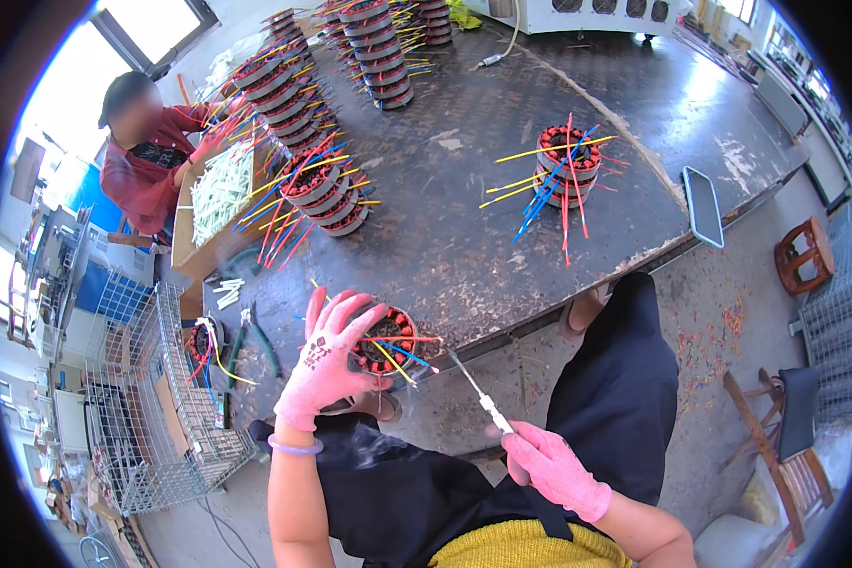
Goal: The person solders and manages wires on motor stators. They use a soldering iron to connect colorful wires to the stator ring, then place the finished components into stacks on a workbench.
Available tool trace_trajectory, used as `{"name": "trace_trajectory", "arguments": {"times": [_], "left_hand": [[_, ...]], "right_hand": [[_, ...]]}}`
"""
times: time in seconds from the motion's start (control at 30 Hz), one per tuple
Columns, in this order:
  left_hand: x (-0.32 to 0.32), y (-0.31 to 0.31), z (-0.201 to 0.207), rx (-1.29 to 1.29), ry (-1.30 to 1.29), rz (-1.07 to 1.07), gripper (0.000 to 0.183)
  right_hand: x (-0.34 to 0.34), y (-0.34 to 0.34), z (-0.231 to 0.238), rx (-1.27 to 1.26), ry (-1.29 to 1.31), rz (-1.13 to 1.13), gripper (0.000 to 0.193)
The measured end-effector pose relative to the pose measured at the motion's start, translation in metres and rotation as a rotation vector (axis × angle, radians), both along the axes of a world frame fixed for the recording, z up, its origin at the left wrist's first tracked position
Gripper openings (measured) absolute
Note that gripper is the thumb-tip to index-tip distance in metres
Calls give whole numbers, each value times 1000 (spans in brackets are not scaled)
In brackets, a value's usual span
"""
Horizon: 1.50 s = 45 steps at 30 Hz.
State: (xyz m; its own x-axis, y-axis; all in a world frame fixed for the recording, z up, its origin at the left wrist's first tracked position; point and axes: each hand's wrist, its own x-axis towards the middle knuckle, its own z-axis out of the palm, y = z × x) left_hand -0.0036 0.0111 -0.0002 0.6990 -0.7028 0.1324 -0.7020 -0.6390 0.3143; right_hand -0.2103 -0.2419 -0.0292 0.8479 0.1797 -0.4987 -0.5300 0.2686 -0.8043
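Your L hand [324, 367]: fingers spread round L side of the stator [406, 331], can't tell if gripping. R hand [551, 466] grips white-handled tool [489, 407], tip nr the coloured wires [418, 339]. Stator's btwn L fingers & tip, at table [426, 227] edge.

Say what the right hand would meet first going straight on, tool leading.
Probably the red lead of the stator by the left hand; depth is unclear, so the white-handled tool might pass over it.
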Motion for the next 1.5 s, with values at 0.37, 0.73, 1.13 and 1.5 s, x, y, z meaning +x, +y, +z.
{"name": "trace_trajectory", "arguments": {"times": [0.37,0.73,1.13,1.5], "left_hand": [[2,3,-3,2,4,2,90],[3,0,-2,15,15,-3,88],[2,0,0,12,43,8,88],[3,0,-1,1,14,-8,87]], "right_hand": [[1,0,1,-5,0,10,36],[3,1,6,47,51,-18,35],[0,4,0,70,33,-28,33],[0,2,-2,-4,-8,8,34]]}}
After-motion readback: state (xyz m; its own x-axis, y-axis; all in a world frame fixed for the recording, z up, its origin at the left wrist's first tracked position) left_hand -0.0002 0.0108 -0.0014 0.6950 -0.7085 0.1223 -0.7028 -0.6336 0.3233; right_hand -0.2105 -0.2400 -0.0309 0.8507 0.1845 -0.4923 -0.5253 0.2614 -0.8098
